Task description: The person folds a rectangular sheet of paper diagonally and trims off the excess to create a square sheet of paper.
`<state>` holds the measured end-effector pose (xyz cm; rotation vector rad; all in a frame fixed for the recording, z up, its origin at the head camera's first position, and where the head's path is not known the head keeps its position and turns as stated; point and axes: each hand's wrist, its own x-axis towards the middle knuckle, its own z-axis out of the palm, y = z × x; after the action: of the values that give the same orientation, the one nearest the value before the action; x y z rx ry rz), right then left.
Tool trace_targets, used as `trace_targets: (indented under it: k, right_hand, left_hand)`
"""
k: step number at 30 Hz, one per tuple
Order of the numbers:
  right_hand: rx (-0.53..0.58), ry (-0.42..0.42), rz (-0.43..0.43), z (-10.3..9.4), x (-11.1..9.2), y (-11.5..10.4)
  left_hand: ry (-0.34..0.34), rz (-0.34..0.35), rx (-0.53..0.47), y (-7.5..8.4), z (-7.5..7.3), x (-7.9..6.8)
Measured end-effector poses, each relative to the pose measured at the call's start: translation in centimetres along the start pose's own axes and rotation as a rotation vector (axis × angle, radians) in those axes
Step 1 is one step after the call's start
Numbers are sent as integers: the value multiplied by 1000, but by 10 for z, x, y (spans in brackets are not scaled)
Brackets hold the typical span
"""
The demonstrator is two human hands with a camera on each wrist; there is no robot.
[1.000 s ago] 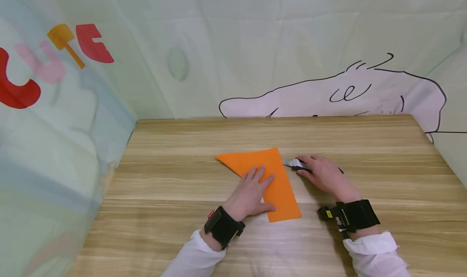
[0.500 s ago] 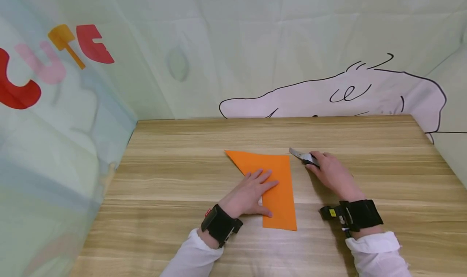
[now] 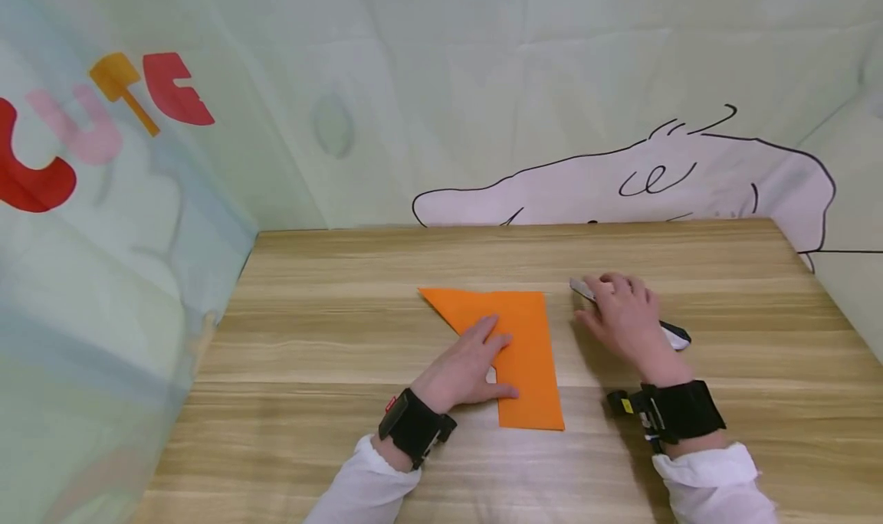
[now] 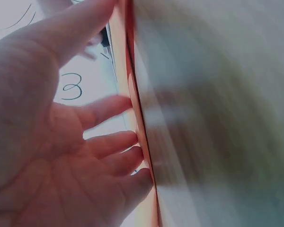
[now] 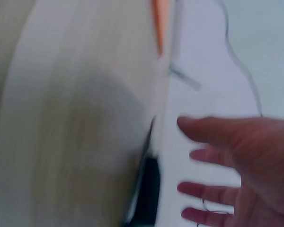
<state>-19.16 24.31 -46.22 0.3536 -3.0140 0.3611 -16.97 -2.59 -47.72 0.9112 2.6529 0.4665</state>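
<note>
In the head view a folded orange paper [image 3: 526, 363] lies on the wooden table, with a pointed flap reaching left. My left hand [image 3: 469, 371] rests on it with fingers spread, and in the left wrist view its fingertips touch the paper's surface. To the right of the paper lies a utility knife [image 3: 676, 335] with a metal blade end and a black and light handle. My right hand [image 3: 626, 321] hovers over it, hiding its middle. In the right wrist view the fingers are extended and apart from the knife [image 5: 146, 189].
The wooden tabletop [image 3: 331, 332] extends around both hands. A pale printed cloth [image 3: 448, 87] with a cartoon drawing stands behind the table, and another part with coloured letters hangs at the left. Black camera straps [image 3: 683, 411] sit on both wrists.
My right hand has let go of the knife and lifted over it, the knife having shifted right. The orange paper turned slightly to stand straighter under my left hand.
</note>
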Motion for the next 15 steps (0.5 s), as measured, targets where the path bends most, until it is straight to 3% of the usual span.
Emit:
trace_targets:
  k: [3, 5, 8, 10, 15]
  right_hand:
    - [56, -104, -204, 5, 0, -30]
    - [81, -216, -280, 10, -3, -46]
    - [72, -354, -278, 15, -8, -60]
    - [50, -395, -252, 17, -10, -61]
    - [51, -400, -202, 17, -9, -45]
  left_hand:
    - [-36, -15, 17, -2, -1, 0]
    - [-47, -26, 33, -4, -2, 0]
    - [-53, -61, 15, -7, -5, 0]
    - [-51, -82, -9, -9, -6, 0]
    - [-30, -118, -35, -17, -8, -1]
